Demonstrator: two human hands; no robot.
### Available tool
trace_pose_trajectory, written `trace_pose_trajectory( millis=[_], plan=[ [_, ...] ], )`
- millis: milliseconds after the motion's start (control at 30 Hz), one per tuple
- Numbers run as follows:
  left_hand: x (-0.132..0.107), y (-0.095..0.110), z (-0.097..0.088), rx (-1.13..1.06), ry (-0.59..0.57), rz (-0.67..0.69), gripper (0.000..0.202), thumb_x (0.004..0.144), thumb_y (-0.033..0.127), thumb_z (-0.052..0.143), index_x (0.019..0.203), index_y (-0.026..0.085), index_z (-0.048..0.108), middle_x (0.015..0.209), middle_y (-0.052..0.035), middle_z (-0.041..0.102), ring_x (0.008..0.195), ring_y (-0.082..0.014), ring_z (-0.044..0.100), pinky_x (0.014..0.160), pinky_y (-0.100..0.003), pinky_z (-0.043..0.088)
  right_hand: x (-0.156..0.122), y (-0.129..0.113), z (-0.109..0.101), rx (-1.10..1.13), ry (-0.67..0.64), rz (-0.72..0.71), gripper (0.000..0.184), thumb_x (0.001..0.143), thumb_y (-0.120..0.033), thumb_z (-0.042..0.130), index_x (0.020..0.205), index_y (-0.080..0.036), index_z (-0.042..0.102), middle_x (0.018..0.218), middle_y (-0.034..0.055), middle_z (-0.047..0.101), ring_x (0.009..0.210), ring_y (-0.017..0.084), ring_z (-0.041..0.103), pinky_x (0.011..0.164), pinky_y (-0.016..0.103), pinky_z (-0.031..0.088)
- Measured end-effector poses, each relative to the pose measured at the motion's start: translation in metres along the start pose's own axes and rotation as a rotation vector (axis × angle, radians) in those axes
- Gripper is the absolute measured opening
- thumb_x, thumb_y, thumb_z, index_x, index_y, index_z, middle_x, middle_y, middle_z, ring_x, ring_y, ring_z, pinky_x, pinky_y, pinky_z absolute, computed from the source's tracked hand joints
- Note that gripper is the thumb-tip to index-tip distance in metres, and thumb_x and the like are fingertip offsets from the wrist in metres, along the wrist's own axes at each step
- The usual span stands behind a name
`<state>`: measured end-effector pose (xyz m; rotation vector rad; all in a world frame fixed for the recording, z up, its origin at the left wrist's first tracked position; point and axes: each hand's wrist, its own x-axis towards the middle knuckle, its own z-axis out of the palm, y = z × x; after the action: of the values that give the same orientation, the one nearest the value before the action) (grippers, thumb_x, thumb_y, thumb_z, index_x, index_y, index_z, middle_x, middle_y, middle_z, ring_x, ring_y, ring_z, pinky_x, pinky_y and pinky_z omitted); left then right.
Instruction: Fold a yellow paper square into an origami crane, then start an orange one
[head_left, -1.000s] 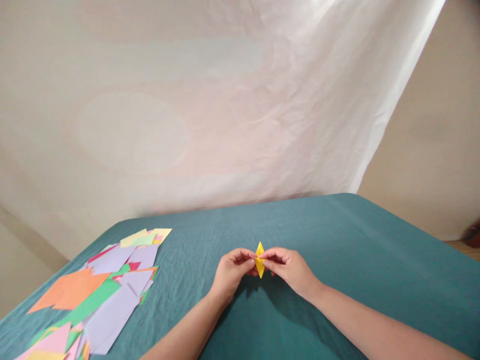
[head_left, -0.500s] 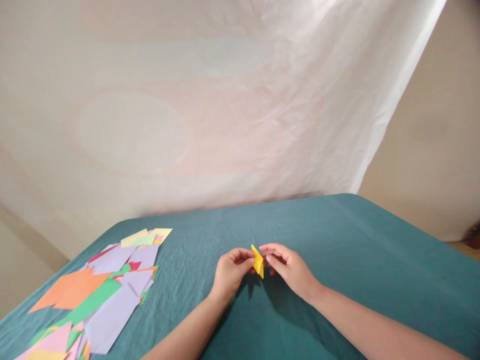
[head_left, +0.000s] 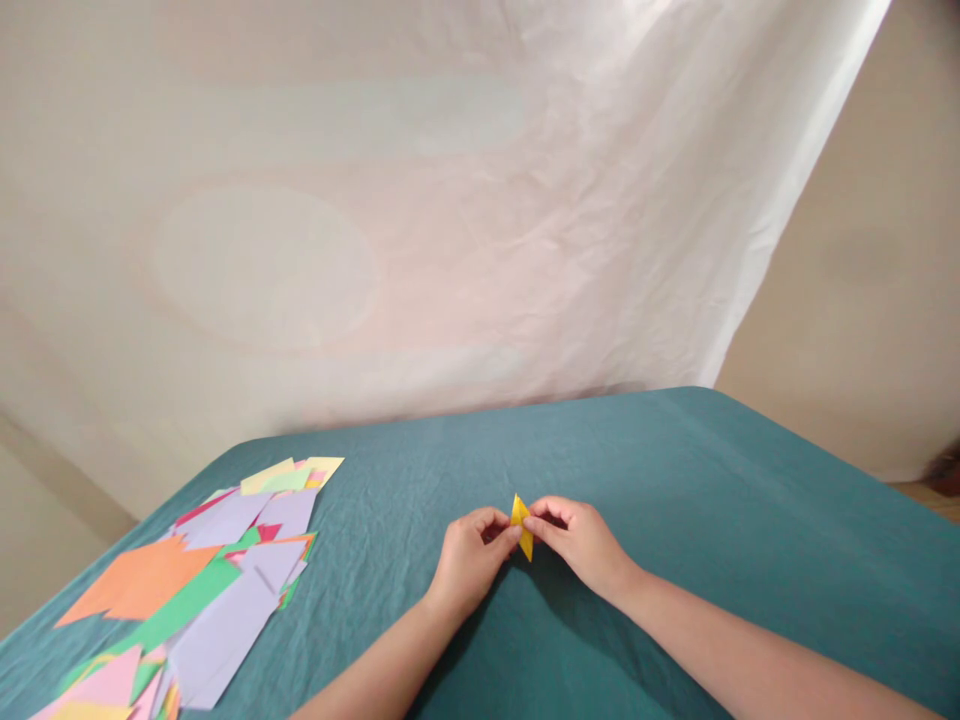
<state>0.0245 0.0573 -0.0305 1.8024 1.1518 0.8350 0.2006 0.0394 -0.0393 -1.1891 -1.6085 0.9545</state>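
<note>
Head view, the only one: a person sits at the tabletop [head_left: 712,520], both forearms reaching in from the lower edge of the picture. The left hand [head_left: 472,560] and the right hand [head_left: 581,540] meet near the middle of the teal cloth. Between them stands the yellow folded paper [head_left: 522,524], a small narrow diamond with one tip up and the other down, held just above the cloth or barely resting on it; I cannot tell which. The fingers [head_left: 511,541] of the left hand pinch its left edge, thumb against forefinger. Those of the right hand are curled and pressed on the right edge. The remaining fingers of both hands are tucked in.

From where I stand, this looks like a folding step on an already well-creased piece, with both hands working the same small flap. A piece this small calls, I would judge, for pressure right at the fingertips and a steady counter-hold from the other hand, or the layers may slip.

The cloth is slightly wrinkled. Well to the left lies a loose pile of coloured paper [head_left: 202,590]: lilac, green, orange, pink and yellow sheets overlapping. Behind the tabletop hangs a white sheet [head_left: 450,250], creased, with a plain beige wall [head_left: 862,250] to its right.
</note>
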Motion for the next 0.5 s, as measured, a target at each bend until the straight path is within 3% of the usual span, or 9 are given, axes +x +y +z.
trace_pose_trajectory(
  millis=[500],
  plan=[
    [-0.0011, 0.0026, -0.0016, 0.003, 0.061, -0.005, 0.024, 0.08, 0.036, 0.056, 0.076, 0.015, 0.066, 0.067, -0.0029, 0.067, 0.06, -0.0142, 0.059, 0.058, -0.022, 0.043, -0.0016, -0.0015, 0.0015, -0.09, -0.015, -0.054, 0.021, 0.086, -0.034, 0.054, 0.077, -0.017, 0.062, 0.071, -0.0003, 0.064, 0.066, 0.014, 0.056, 0.063, 0.022, 0.041]
  ],
)
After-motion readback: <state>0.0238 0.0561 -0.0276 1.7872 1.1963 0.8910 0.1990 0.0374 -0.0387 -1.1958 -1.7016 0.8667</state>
